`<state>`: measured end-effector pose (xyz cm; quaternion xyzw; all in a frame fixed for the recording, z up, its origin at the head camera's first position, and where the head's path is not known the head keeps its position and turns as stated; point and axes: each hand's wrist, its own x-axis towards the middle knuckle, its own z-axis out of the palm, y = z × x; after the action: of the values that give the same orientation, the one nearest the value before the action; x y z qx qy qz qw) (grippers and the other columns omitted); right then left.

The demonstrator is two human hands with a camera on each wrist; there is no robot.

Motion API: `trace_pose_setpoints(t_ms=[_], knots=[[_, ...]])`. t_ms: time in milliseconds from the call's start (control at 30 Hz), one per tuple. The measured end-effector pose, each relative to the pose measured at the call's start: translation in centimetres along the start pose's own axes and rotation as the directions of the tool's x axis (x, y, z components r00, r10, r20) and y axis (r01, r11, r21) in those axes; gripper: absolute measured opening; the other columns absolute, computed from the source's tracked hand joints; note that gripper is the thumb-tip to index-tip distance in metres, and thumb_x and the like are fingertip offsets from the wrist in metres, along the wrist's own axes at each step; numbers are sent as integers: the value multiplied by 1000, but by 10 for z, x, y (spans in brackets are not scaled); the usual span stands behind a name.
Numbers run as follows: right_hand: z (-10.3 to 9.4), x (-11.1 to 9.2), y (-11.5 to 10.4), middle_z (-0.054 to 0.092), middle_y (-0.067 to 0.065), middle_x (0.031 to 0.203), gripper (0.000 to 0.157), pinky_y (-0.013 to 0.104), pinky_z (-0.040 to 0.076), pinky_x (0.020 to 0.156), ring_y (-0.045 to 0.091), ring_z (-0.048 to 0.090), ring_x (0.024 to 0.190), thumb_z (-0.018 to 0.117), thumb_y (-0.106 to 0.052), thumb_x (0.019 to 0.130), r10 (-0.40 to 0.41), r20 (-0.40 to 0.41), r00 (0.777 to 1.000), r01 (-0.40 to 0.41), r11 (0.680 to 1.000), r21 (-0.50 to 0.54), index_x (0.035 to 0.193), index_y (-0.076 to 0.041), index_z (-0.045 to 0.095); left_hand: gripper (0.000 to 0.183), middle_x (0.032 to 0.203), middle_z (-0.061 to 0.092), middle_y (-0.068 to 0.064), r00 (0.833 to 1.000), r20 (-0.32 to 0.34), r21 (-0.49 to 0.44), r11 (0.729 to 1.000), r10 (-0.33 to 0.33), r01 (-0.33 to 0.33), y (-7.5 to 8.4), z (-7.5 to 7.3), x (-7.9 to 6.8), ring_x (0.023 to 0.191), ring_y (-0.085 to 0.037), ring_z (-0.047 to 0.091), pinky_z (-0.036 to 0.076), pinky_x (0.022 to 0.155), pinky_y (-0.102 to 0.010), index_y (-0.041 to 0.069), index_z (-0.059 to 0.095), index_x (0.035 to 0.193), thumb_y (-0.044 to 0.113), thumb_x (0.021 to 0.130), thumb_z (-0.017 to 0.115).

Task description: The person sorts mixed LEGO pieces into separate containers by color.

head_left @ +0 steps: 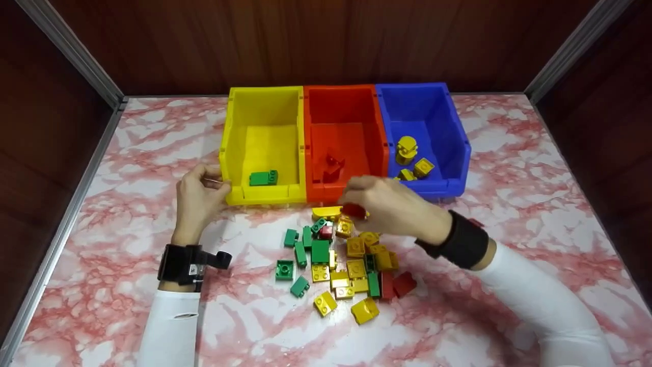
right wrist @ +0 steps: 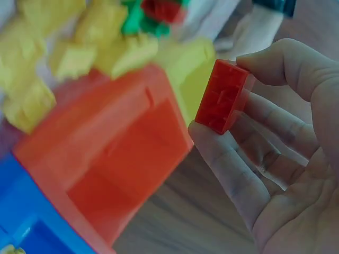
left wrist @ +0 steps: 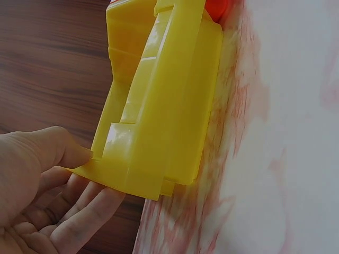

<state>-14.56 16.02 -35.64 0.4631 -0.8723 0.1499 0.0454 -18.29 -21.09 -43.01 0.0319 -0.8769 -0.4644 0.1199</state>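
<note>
My left hand [head_left: 199, 201] pinches the side rim of the yellow bin [left wrist: 169, 116] at its front left corner, the thumb on the rim and the fingers outside. My right hand [head_left: 392, 206] holds a red toy brick [right wrist: 220, 98] between thumb and fingertips, in front of the red bin [head_left: 344, 104]. Its hollow underside shows in the right wrist view. Below lies a loose pile of green bricks [head_left: 320, 251], yellow bricks [head_left: 356, 268] and a few red bricks [head_left: 404, 284].
A blue bin [head_left: 458, 178] adjoins the red one and holds several yellow bricks [head_left: 424, 167]. Green pieces [head_left: 261, 178] lie in the yellow bin, red pieces [head_left: 333, 165] in the red bin. Dark wooden panels [head_left: 326, 41] stand behind and beside the marbled tabletop [head_left: 509, 204].
</note>
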Motion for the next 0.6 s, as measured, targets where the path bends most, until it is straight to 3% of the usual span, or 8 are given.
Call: trace_pose_setpoints(t_ms=[167,333,600], knots=[[-14,23,20,73,13,103,28,36,64,73,25,71,84,83,-9,86,96,21,995,-96,995,6,113,-3,78,22,109,76,-21,1000,4,-6,1000,1,-1,-1,1,0,90,-24,69,51,70,-6,-4,70,111,6,91,72],[-14,45,41,73,17,107,29,39,63,74,28,70,84,78,-7,90,222,44,974,-223,974,36,119,-2,77,22,110,76,-21,1000,6,-11,1000,-4,4,-1,1,-1,92,-26,70,51,71,-6,-3,71,111,6,91,72],[12,65,56,66,17,84,7,40,56,68,32,65,77,76,-3,89,406,40,913,-405,914,-30,93,2,73,23,111,76,-22,1000,9,-17,1000,-3,4,0,0,0,93,-30,71,51,71,-6,-5,70,111,5,91,72]])
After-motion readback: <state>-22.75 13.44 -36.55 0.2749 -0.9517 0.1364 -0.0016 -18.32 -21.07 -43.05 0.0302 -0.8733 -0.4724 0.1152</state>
